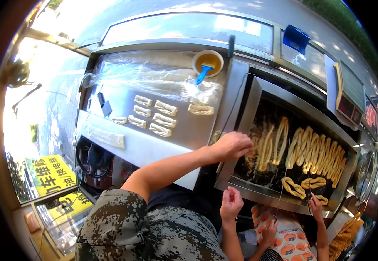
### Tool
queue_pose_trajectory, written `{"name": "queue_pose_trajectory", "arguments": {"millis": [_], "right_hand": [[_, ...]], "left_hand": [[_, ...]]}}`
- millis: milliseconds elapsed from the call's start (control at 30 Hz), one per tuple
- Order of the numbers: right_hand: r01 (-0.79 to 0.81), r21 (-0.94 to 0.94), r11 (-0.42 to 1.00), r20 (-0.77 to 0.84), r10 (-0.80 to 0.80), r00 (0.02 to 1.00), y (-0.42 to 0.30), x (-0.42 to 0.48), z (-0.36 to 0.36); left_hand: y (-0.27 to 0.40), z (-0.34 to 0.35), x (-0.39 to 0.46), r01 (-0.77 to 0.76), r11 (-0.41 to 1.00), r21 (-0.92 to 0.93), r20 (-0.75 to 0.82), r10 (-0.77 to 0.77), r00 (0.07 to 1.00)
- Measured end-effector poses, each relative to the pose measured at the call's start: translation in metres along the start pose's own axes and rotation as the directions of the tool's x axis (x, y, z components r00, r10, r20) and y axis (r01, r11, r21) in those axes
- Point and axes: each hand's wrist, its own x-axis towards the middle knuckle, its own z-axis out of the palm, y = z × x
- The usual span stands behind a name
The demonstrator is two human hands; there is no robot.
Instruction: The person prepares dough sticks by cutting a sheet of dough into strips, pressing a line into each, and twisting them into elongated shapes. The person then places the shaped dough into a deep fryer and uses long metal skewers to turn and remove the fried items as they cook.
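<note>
My left hand (234, 145) reaches over the left rim of a rectangular metal fryer (258, 89), fingers curled downward. Just beyond its fingertips a pale dough strip (251, 156) lies in the bubbling oil; whether the fingers touch it is hidden. My right hand (231, 203) hangs before the fryer's near wall with fingers curled in and nothing visible in them. Long dough sticks (281, 140) float in the dark oil, and a row of browner ones (321, 153) sits to the right. Twisted dough loops (293, 188) lie near the front.
A co-worker's hands (269, 232) hold two long thin rods over the oil. Left, a metal worktop (189, 130) bears several raw dough pieces (165, 120), plastic film (136, 75) and a bowl of yellow liquid (207, 58) with a blue brush (203, 74). A scale (350, 93) stands back right.
</note>
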Motion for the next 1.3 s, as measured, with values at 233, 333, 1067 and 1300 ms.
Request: {"name": "queue_pose_trajectory", "arguments": {"millis": [233, 333, 1067, 1300], "right_hand": [[-0.096, -0.077, 0.992, 0.277, 0.114, 0.954, -0.010, -0.035, 0.072], [-0.097, -0.050, 0.994, 0.252, 0.106, 0.962, -0.005, -0.035, 0.113], [-0.099, -0.494, 0.864, 0.063, 0.149, 0.987, -0.014, -0.100, 0.550], [-0.180, -0.521, 0.834, -0.152, 0.117, 0.981, -0.030, -0.110, 0.577]], "left_hand": [[-0.009, -0.093, -0.245, 0.579, 0.811, -0.082, -0.222, -0.582, 0.783], [-0.038, -0.149, -0.312, 0.655, 0.749, -0.098, -0.300, -0.650, 0.698], [-0.260, -0.479, -0.613, 0.876, 0.381, -0.295, -0.683, -0.725, 0.085], [-0.248, -0.468, -0.618, 0.903, 0.421, 0.082, -0.653, -0.662, 0.368]]}}
